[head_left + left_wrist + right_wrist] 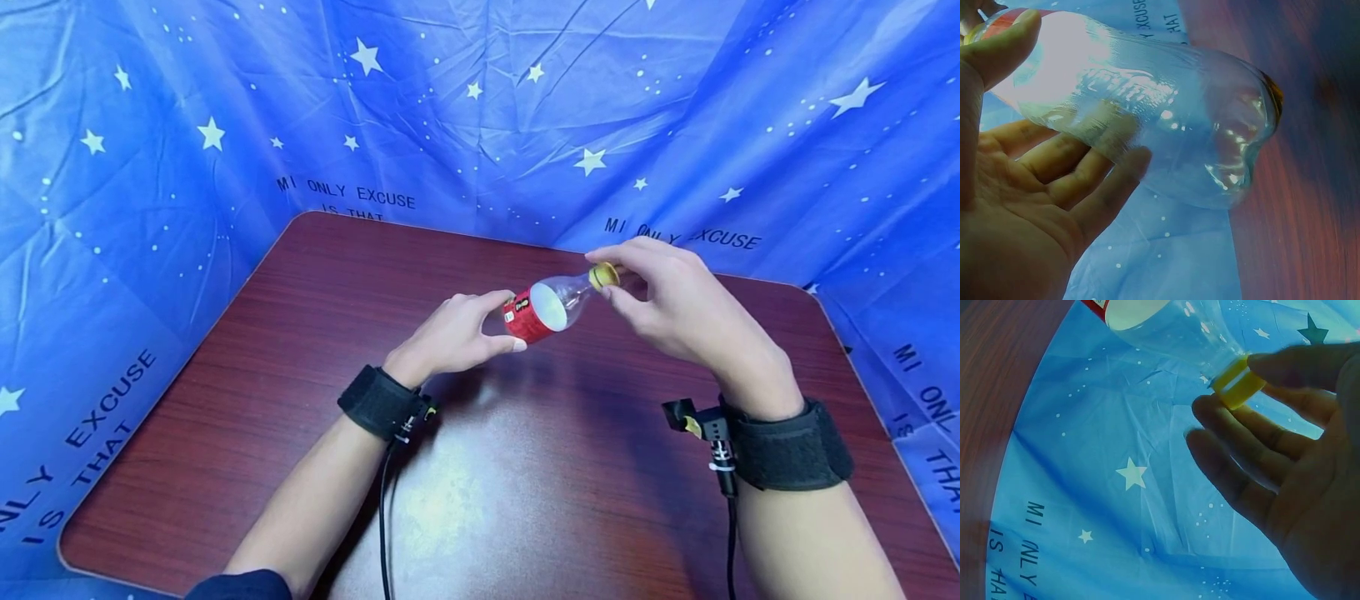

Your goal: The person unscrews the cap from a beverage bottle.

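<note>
A clear plastic bottle [575,293] with a red label [523,317] is held tilted above the table, its neck toward the upper right in the head view. My left hand [459,333] grips it around the label, thumb on one side and fingers on the other. In the left wrist view the see-through lower body [1191,125] of the bottle extends past the fingers. My right hand [667,300] pinches the yellow cap [603,276] between thumb and fingers. The cap [1239,382] sits at the bottle's mouth in the right wrist view; whether it is loose I cannot tell.
Beneath the hands is a dark red wood-grain table [300,333] with rounded corners. A blue curtain [480,125] with white stars and lettering surrounds it. Black wrist straps [791,444] carry small cameras, with cables [384,517] trailing toward me.
</note>
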The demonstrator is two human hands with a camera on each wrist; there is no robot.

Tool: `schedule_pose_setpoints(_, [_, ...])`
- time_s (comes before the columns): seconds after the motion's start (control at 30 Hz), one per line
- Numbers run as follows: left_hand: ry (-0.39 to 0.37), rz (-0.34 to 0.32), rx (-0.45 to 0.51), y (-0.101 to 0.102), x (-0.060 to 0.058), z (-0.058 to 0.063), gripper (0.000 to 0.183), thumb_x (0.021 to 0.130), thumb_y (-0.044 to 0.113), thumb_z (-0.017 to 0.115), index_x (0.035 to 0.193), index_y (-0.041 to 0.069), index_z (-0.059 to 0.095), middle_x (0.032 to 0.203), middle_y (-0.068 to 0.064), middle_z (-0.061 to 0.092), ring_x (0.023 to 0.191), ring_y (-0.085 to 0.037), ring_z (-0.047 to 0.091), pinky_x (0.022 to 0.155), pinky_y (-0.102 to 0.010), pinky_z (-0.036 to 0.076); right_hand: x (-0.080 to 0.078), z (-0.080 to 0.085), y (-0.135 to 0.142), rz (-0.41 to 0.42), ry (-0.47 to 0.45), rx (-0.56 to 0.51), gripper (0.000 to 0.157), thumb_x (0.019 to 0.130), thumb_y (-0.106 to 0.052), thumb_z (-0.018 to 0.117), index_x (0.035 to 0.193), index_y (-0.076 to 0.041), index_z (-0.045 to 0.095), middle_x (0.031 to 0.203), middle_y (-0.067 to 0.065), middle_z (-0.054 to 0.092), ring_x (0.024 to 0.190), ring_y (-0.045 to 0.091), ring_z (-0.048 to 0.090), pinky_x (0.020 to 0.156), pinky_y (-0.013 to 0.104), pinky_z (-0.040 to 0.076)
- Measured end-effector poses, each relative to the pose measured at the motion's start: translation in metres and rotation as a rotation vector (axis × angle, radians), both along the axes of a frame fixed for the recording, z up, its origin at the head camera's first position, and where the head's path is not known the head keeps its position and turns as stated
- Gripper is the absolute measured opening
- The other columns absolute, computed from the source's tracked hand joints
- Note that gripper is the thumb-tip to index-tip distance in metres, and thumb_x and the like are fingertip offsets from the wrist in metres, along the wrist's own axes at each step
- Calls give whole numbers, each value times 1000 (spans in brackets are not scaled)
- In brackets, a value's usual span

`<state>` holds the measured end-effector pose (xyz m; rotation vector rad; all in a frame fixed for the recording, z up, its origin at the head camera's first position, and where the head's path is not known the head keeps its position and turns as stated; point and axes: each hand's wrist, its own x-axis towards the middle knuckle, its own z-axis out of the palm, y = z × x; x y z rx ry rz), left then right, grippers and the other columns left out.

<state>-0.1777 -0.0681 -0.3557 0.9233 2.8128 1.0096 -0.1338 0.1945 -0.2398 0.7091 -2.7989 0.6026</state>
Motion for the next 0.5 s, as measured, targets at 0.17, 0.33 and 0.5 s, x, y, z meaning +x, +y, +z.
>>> schedule_pose_setpoints(0.17, [10,3,-51,3,-1,-1,64,91,47,80,141,14,60,115,-2,74,107,-18,70,96,-41,56,-1,6,4,-135,-80,-10,54,102,-38,65,151,-17,54,129,12,70,116,32,66,94,57,49])
schedule_pose_setpoints(0.33, [14,3,-44,3,0,-2,63,91,46,81,140,14,61,116,-2,74,108,-19,70,96,-41,56,-4,4,5,-238,-155,99,63,104,-66,45,137,-18,67,111,7,76,102,30,67,83,52,48])
schedule_pose_setpoints(0.5, [16,-3,-34,3,0,-4,63,91,46,81,140,13,61,119,-3,74,113,-20,70,99,-42,56,-5,-1,4,-222,-152,132,58,107,-62,42,106,-16,77,83,3,66,77,23,57,67,41,42])
